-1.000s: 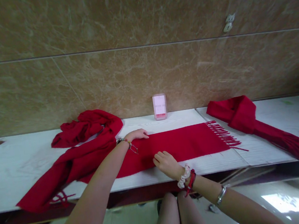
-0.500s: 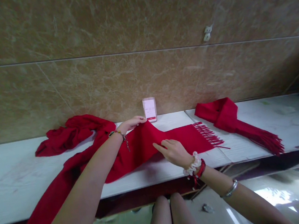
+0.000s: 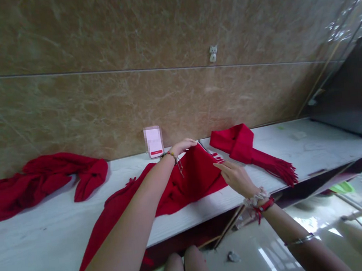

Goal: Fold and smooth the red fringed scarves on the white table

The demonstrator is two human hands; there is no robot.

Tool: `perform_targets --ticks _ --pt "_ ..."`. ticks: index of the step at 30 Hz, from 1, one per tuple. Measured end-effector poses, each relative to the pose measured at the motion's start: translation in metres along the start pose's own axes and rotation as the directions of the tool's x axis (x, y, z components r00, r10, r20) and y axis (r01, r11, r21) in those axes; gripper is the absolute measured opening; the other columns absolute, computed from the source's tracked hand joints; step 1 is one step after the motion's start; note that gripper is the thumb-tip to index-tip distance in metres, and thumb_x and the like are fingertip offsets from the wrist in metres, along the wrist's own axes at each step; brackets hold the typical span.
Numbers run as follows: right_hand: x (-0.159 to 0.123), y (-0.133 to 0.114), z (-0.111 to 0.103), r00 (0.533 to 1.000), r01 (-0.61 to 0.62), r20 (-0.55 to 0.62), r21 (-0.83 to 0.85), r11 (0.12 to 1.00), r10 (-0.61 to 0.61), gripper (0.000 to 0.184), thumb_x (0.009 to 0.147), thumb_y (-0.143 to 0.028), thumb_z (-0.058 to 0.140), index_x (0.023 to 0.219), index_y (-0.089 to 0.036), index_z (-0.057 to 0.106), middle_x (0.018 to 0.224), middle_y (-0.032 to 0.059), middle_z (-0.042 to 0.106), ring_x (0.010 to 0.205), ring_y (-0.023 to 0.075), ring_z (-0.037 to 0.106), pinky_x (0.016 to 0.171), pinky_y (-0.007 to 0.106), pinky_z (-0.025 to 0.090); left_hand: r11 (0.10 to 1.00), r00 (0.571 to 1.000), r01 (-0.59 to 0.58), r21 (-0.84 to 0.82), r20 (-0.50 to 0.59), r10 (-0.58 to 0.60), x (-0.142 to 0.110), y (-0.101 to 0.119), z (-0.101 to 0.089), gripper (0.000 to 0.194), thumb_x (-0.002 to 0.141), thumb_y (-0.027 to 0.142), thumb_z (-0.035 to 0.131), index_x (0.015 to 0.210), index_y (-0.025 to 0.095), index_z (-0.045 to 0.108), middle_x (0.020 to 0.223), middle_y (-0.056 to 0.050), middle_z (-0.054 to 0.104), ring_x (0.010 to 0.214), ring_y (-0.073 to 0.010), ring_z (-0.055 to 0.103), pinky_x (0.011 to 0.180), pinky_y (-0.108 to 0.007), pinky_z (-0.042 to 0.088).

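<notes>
- Two bare hands are at the middle scarf [image 3: 201, 168], a red length lying along the white worktop [image 3: 26, 251] in front of the person's knees [image 3: 184, 269].
- Left hand [image 3: 182, 146]: its grip is narrow, fingertips pinching the scarf's far edge and holding it up off the worktop.
- Right hand [image 3: 237, 178]: its fingers are partly closed at the cloth's right-hand side; I cannot tell whether its grip pinches the cloth or only touches it.
- The step in hand looks like handling the end of the scarf, the cloth raised between the hands, with a little of the fringe [image 3: 217, 158] showing beyond it.
- As I judge it, the next move calls for a sure hold by both hands, an even pull between the edges, and strands kept from catching underneath.
- The looped scarf [image 3: 241, 146] lies just right of the hands, near enough to snag; the bundled scarf [image 3: 46, 178] is well apart on the left, and a phone [image 3: 154, 141] stands against the wall [image 3: 177, 105].
</notes>
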State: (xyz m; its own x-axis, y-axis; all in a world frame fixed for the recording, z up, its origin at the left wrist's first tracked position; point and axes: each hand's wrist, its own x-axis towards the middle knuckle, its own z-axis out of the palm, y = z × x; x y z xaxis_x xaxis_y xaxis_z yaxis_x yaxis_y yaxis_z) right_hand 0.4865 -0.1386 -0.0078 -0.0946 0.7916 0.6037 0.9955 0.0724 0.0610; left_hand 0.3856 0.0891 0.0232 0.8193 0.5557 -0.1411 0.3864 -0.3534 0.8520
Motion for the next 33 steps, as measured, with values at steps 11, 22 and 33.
perform_targets --ticks 11,22,33 --pt "-0.047 0.017 0.041 0.921 -0.169 0.339 -0.093 0.981 0.19 0.041 0.079 -0.005 0.037 0.114 -0.016 0.056 0.083 0.008 0.063 0.077 0.0165 0.059 0.067 0.026 0.048 0.922 0.997 0.044 0.386 -0.071 -0.018 0.03 -0.03 0.072 0.03 0.086 0.031 0.05 0.111 0.015 0.05 0.111 -0.007 0.052 0.093 -0.0194 0.055 0.077 -0.039 0.048" --pt "-0.033 0.021 0.044 0.941 0.143 0.309 0.0 0.99 -0.136 0.038 0.078 -0.002 0.041 0.109 -0.015 0.059 0.121 0.0114 0.054 0.117 0.0222 0.044 0.094 0.041 0.039 0.767 0.959 -0.026 0.641 -0.2 0.2 -0.046 -0.031 0.075 0.04 0.085 0.028 0.044 0.123 0.015 0.042 0.127 -0.015 0.041 0.117 -0.0262 0.038 0.096 -0.041 0.031" --pt "-0.022 0.031 0.041 0.869 -0.005 0.485 0.214 0.977 -0.102 0.039 0.082 -0.006 0.035 0.115 -0.013 0.055 0.118 0.0107 0.057 0.11 0.0181 0.051 0.095 0.035 0.041 0.383 0.924 -0.375 0.844 0.306 0.229 -0.178 -0.074 0.026 0.037 0.079 0.015 0.048 0.115 0.023 0.052 0.105 -0.007 0.059 0.095 -0.0185 0.054 0.081 -0.028 0.039"
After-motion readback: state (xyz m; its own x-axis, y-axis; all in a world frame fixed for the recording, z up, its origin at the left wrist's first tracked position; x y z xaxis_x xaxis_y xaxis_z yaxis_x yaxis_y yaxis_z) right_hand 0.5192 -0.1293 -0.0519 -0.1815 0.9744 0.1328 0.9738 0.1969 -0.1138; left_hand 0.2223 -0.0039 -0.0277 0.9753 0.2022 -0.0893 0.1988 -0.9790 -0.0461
